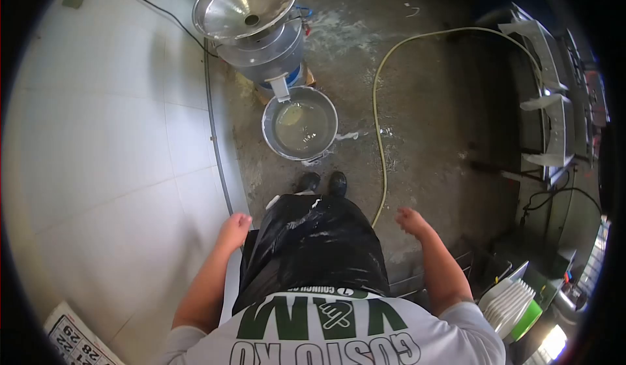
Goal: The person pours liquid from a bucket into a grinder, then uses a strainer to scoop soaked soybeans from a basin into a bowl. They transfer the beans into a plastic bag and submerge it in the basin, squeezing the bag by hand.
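Standing beside this person, I read the shirt (326, 339) first. It is white with big green letters that look like "VAM", and under them a line that seems to say "GUSTO KO". A small dark band above carries "COUNCIL", with the rest hidden. Low on the left lies a calendar sheet (72, 342) showing 21, 22, 28 and 29.

A shiny black plastic apron (313, 241) hangs down the front of the body, flecked with white. The left hand (235, 225) sits just beside the apron's edge, its fingers curled into a loose fist with nothing in them. The right hand (412, 220) is held out clear of the apron over the floor, fingers also curled in and empty.

Two dark shoes (323, 182) stand on the wet, stained concrete floor (430, 136). Just ahead of them is a steel basin (268, 130) holding cloudy liquid, set under the spout of a metal machine (270, 55) topped by a wide funnel (244, 6). A yellowish hose (377, 110) loops across the floor to the right. White tiles (111, 150) fill the left side. Steel racks (551, 104) line the far right, with a stack of white plates (512, 303) below them.
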{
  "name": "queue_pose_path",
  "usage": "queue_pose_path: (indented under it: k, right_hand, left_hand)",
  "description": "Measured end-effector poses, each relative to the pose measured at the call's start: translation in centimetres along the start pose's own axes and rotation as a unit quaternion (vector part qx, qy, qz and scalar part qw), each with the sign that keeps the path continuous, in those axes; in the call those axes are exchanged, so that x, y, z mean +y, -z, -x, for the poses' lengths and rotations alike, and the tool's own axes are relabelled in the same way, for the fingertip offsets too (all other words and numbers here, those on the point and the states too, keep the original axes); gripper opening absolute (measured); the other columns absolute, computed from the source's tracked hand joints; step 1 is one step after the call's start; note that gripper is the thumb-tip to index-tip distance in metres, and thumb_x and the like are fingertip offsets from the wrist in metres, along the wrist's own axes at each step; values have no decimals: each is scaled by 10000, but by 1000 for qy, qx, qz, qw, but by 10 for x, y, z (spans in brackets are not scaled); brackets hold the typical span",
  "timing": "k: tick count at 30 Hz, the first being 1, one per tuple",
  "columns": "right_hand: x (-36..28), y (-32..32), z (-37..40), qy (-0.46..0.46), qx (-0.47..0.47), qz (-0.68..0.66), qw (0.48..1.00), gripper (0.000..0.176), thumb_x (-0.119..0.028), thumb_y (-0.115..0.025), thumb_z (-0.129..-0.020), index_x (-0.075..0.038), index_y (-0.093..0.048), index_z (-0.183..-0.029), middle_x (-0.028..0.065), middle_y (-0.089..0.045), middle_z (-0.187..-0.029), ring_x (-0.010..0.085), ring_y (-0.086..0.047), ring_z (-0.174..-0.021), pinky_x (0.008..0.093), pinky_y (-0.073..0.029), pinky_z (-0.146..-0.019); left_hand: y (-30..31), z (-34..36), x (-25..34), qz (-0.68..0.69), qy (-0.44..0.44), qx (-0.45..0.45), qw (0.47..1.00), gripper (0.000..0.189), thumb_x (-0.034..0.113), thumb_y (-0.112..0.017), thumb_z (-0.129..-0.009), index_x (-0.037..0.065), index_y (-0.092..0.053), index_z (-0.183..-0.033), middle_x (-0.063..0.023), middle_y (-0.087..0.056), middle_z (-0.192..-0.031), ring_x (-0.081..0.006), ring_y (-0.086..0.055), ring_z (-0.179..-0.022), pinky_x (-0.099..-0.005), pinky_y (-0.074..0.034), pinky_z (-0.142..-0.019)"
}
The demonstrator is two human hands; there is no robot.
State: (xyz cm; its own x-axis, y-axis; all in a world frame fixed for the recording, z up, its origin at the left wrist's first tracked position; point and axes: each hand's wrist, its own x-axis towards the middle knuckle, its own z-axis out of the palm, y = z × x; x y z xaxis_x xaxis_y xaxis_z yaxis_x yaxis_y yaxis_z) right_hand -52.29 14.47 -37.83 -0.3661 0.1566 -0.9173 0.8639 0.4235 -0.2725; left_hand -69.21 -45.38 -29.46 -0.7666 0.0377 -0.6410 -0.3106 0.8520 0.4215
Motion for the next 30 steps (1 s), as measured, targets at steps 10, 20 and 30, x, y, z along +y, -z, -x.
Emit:
queue_pose_path:
  k: [10,20,30]
  right_hand:
    - [18,-204,252,56,-18,-498,865,528,-350,-516,-1118,-6,-524,-1518,102,-611,-1487,246,-592,-1329,405,-438,-1141]
    - [140,-353,308,-103,125,-582,797,180,-150,-730,-983,-17,-717,-1104,-6,-693,-989,119,-613,-884,308,-502,-792]
    - [195,-406,317,-102,240,-546,796,106,-124,-696,-990,-61,-682,-907,-39,-590,-800,91,-515,-730,281,-424,-665]
  left_hand:
    - [-15,-104,44,-305,44,-346,886,694,605,-528,-1017,-53,-734,-1099,-222,-752,-1058,-394,-737,-891,-505,-560,-834]
    - [-55,-112,38,-302,241,-472,792,804,756,-490,-991,1,-687,-1187,-150,-732,-958,-292,-726,-852,-549,-600,-738]
    - [-116,-73,123,-231,69,-459,855,191,243,-718,-943,60,-742,-994,-103,-698,-812,-251,-695,-704,-483,-598,-603]
